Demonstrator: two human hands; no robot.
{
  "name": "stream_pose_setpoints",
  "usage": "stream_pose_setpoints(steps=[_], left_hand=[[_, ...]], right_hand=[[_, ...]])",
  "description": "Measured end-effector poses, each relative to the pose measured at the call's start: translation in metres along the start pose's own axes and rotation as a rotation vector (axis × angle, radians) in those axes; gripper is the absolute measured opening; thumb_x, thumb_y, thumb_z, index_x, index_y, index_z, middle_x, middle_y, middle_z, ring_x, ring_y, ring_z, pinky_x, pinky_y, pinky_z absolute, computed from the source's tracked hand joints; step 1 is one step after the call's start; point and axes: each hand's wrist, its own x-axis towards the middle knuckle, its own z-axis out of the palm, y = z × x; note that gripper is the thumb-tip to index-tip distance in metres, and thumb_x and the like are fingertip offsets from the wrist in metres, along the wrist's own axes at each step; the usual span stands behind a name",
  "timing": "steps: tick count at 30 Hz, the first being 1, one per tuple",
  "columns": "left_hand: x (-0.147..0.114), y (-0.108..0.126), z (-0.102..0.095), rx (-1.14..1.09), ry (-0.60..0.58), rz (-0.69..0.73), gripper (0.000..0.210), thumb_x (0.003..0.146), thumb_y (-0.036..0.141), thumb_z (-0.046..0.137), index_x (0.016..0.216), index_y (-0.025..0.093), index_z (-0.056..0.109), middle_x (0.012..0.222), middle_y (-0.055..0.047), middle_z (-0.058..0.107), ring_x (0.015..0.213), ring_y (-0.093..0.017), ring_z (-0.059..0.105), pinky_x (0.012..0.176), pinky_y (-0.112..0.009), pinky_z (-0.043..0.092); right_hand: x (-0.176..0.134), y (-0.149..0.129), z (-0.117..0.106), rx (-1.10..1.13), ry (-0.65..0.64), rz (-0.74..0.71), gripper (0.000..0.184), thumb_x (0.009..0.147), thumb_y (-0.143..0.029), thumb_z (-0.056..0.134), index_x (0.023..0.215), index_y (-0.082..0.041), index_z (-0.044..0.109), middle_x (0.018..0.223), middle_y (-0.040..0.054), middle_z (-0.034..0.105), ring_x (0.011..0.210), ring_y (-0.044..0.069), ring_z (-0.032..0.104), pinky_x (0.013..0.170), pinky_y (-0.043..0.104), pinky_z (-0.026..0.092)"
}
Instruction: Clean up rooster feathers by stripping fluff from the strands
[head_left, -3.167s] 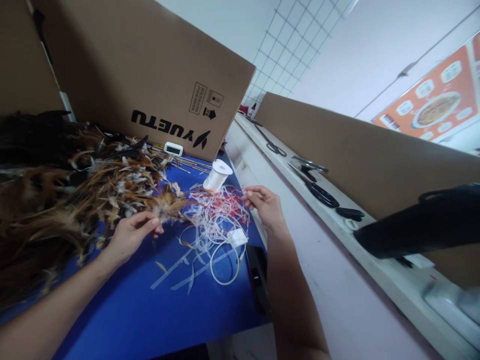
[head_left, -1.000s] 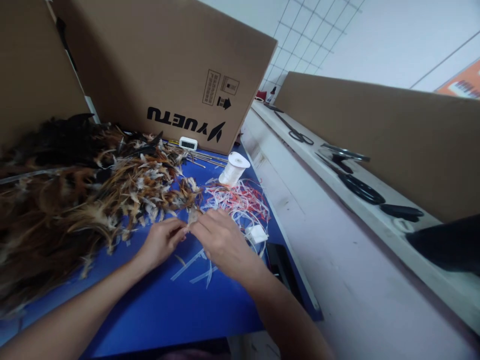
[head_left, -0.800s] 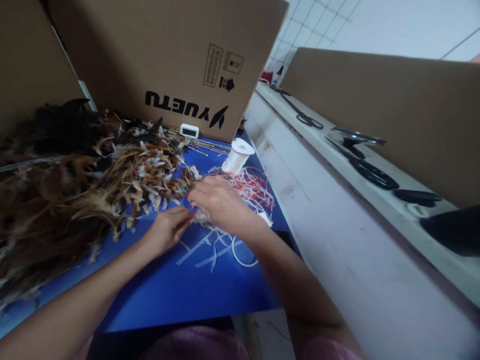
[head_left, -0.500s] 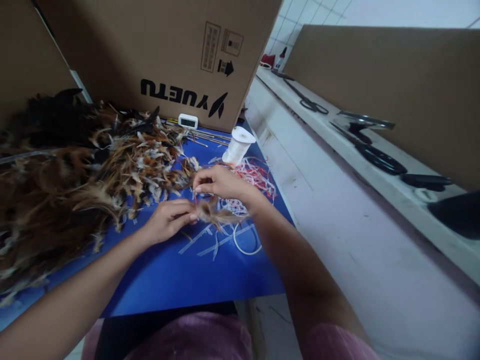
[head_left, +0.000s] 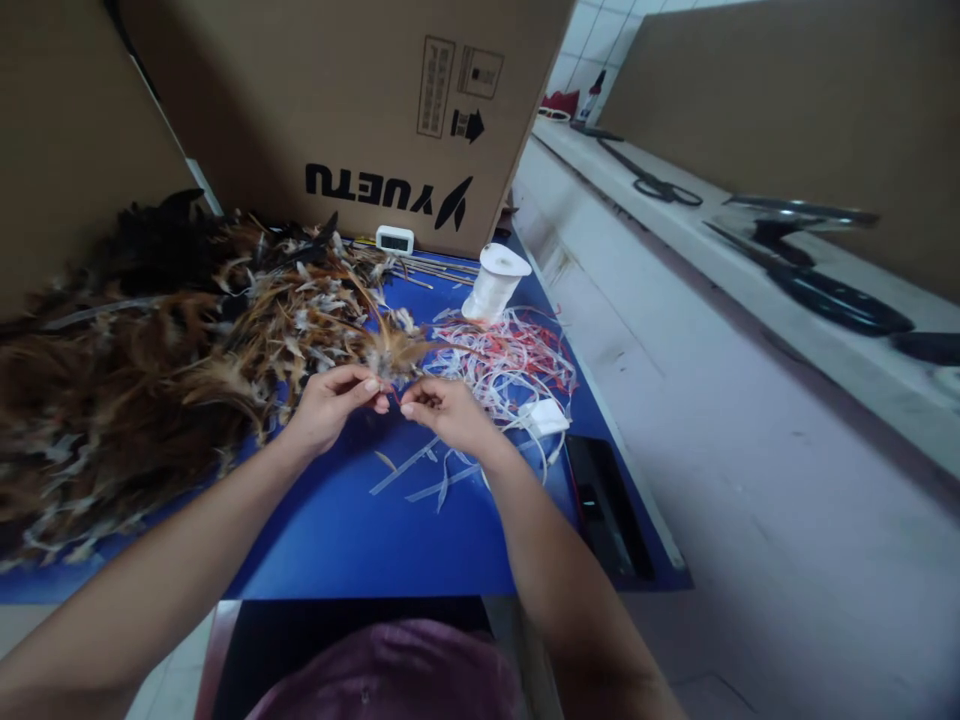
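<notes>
A small bunch of brown feathers (head_left: 396, 350) is pinched by its base in my left hand (head_left: 337, 400), thumb and fingers pressed together. Close beside it, my right hand (head_left: 442, 410) pinches a thin red string (head_left: 396, 395) that runs to the base of the bunch. The feather tips point up and away from me. To the left lies a large heap of brown, black and pale feathers (head_left: 300, 300). Right of my hands spreads a tangle of red and white strips (head_left: 517, 355), with a white spool (head_left: 495, 285) standing behind it.
Beneath everything is a blue tabletop (head_left: 337, 550). A black phone (head_left: 607, 500) and a white charger (head_left: 544, 417) lie at its right side. Thin sticks (head_left: 442, 268), a small white digital display (head_left: 394, 240) and a large cardboard box (head_left: 360, 90) stand behind. Scissors (head_left: 660, 188) and a knife (head_left: 840, 298) rest on the right ledge.
The feather bunch has turned from pointing right to pointing up and away. My right hand has come down level with my left. The view has shifted, bringing the phone into sight.
</notes>
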Motion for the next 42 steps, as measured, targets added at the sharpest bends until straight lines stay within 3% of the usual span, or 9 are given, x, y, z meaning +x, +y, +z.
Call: stream_pose_setpoints(steps=[7,11,16,21,26,33,37,42], left_hand=[[0.003,-0.007,0.001,0.166,0.089,0.008,0.016,0.074,0.031,0.071,0.076,0.015,0.07,0.065,-0.002,0.068,0.059,-0.014,0.062,0.062,-0.027,0.052],[0.004,-0.008,0.002,0.524,0.123,0.017,0.019,0.077,0.035,0.065,0.074,0.016,0.069,0.06,-0.001,0.067,0.056,-0.016,0.062,0.059,-0.027,0.05],[-0.002,0.005,0.015,1.054,0.001,0.188,0.016,0.081,0.023,0.056,0.07,0.017,0.067,0.059,-0.001,0.065,0.057,-0.014,0.06,0.059,-0.024,0.045],[-0.008,0.01,0.026,1.217,-0.163,0.378,0.018,0.084,0.018,0.051,0.076,0.016,0.066,0.073,-0.005,0.066,0.068,-0.016,0.061,0.065,-0.025,0.046],[-0.008,0.005,0.018,1.109,-0.297,0.496,0.017,0.087,0.021,0.05,0.083,0.018,0.067,0.082,-0.006,0.067,0.076,-0.017,0.063,0.07,-0.027,0.048],[-0.009,0.011,0.011,0.809,-0.418,0.372,0.018,0.086,0.026,0.055,0.075,0.02,0.069,0.074,-0.005,0.068,0.072,-0.016,0.062,0.069,-0.026,0.047],[-0.012,0.012,0.015,0.57,-0.333,0.232,0.021,0.084,0.031,0.059,0.072,0.017,0.069,0.069,-0.004,0.067,0.065,-0.016,0.063,0.065,-0.026,0.048],[-0.013,0.006,0.016,0.286,-0.153,0.108,0.018,0.079,0.034,0.065,0.075,0.016,0.068,0.065,-0.002,0.066,0.058,-0.015,0.063,0.06,-0.027,0.05]], right_hand=[[-0.006,-0.005,0.006,-0.05,-0.025,-0.084,0.004,0.077,-0.015,0.059,0.077,-0.017,0.063,0.064,-0.005,0.057,0.057,0.008,0.048,0.059,0.021,0.038],[-0.008,-0.011,0.003,-0.159,0.021,-0.17,0.007,0.079,-0.013,0.058,0.076,-0.017,0.062,0.067,-0.0039,0.059,0.061,0.009,0.051,0.062,0.022,0.039],[-0.014,-0.02,0.0,-0.461,0.109,-0.368,0.012,0.087,-0.012,0.051,0.081,-0.018,0.059,0.081,0.0022,0.061,0.079,0.016,0.053,0.076,0.028,0.04],[-0.019,-0.029,-0.01,-0.762,0.175,-0.522,0.02,0.094,-0.02,0.042,0.089,-0.018,0.061,0.09,0.0073,0.06,0.089,0.021,0.047,0.082,0.035,0.036],[-0.019,-0.033,-0.025,-0.801,0.203,-0.522,0.018,0.093,-0.024,0.047,0.09,-0.02,0.065,0.096,0.0072,0.061,0.097,0.023,0.044,0.086,0.038,0.034],[-0.009,-0.019,-0.03,-0.441,0.095,-0.429,0.012,0.088,-0.019,0.054,0.084,-0.021,0.065,0.088,0.0025,0.064,0.091,0.018,0.052,0.088,0.035,0.038],[0.001,-0.001,-0.017,-0.147,0.039,-0.251,0.003,0.075,-0.018,0.065,0.078,-0.019,0.063,0.082,0.0005,0.063,0.077,0.016,0.056,0.074,0.029,0.043],[0.007,0.01,0.002,-0.17,0.039,-0.165,0.015,0.079,-0.018,0.054,0.065,-0.017,0.059,0.063,-0.0001,0.058,0.062,0.014,0.053,0.061,0.026,0.041]])
